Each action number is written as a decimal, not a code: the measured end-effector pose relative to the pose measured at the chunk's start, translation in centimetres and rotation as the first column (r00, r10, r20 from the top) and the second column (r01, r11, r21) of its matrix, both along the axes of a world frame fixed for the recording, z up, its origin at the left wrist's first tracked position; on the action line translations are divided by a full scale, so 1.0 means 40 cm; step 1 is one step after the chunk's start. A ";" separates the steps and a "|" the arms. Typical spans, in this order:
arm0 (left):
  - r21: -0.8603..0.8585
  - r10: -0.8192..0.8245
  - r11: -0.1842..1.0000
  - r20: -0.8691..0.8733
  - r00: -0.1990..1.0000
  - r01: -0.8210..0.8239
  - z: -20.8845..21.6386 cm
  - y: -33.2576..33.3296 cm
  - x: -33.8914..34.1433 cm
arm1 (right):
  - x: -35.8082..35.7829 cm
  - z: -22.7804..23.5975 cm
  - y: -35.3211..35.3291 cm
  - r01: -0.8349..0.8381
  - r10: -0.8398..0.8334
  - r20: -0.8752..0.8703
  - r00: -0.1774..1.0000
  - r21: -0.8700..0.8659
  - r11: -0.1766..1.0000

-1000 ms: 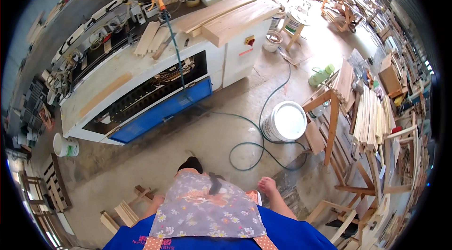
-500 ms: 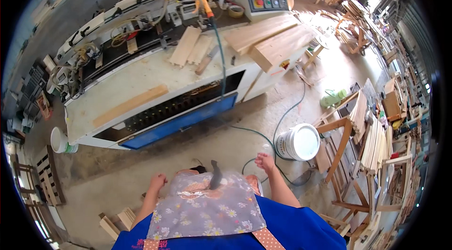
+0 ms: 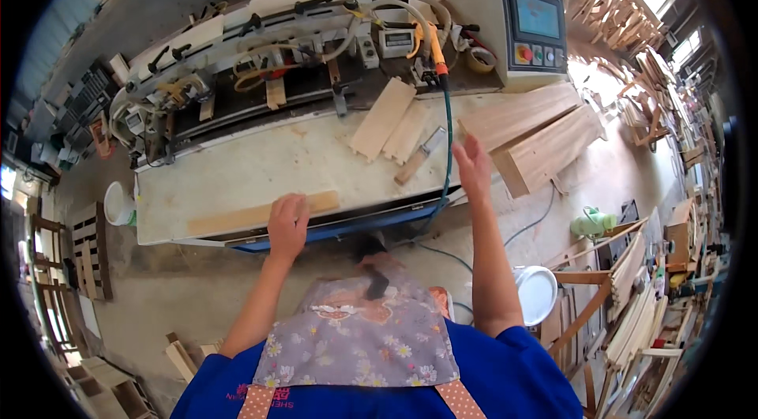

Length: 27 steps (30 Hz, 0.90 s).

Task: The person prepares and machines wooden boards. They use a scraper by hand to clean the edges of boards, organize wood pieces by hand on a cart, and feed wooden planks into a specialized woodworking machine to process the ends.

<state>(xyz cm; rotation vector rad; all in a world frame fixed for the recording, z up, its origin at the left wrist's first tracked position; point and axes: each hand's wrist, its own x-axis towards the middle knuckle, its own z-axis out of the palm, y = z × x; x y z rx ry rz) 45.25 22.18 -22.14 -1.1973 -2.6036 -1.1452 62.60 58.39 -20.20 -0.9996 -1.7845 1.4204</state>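
Nearest, below and between both sets of fingers, a grey flower-printed cloth apron (image 3: 359,348) covers the person's front; a white round bucket (image 3: 537,295) stands on the floor below and right of the right fingers. The left hand (image 3: 287,225) has its fingers loosely curled and close together over a long, narrow, pale-wood strip (image 3: 229,219), which shows on both sides of them; whether they touch or grip it, I cannot tell. The strip lies along the near edge of a pale, scuffed tabletop (image 3: 260,174). The right hand (image 3: 474,169) is empty, thumb apart from the upraised fingers, with a thin teal hose (image 3: 449,119) just left of them. Right of those fingers lie two thick, light-brown wooden beams (image 3: 553,152); to their left, two flat, pale wooden boards (image 3: 384,120). Farther off, beyond the right fingers, stands a grey control panel with a blue screen (image 3: 538,18).
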 end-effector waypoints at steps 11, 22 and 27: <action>-0.261 0.274 0.927 -0.017 0.962 -0.269 -0.013 0.220 -0.427 | -0.392 0.107 0.327 -0.228 0.216 -0.080 0.973 -0.456 0.860; -0.440 0.170 0.882 -0.035 0.985 -0.168 -0.106 0.307 -0.715 | -0.508 0.452 0.280 -0.290 0.260 -0.437 0.861 -0.002 0.957; -0.561 0.273 0.751 -0.216 0.938 -0.347 -0.090 0.440 -0.686 | -0.323 0.513 0.236 -0.633 0.347 -0.733 0.585 -0.145 0.760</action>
